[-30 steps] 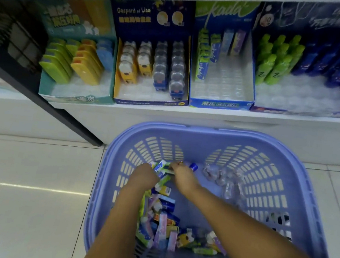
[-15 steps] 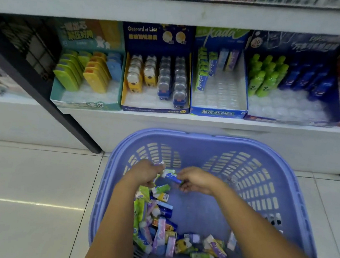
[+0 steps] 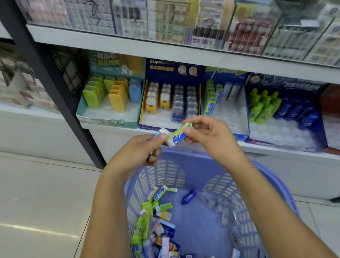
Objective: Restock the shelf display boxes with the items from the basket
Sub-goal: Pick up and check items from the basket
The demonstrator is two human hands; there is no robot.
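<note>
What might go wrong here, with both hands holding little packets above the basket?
The right hand only pinches the green packet by one end above the basket; it might slip and fall. The left hand holds a blue-and-white packet close against it, so parting them could knock one loose. The matching box keeps green ones in its left row; this one could land in a wrong slot.

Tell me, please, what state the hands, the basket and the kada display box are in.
Left hand, grips a blue-and-white pack.
Right hand, pinches a green pack by its upper end.
Basket, partly filled with loose packs.
Kada display box, mostly empty, packs only at its left and back.
</note>
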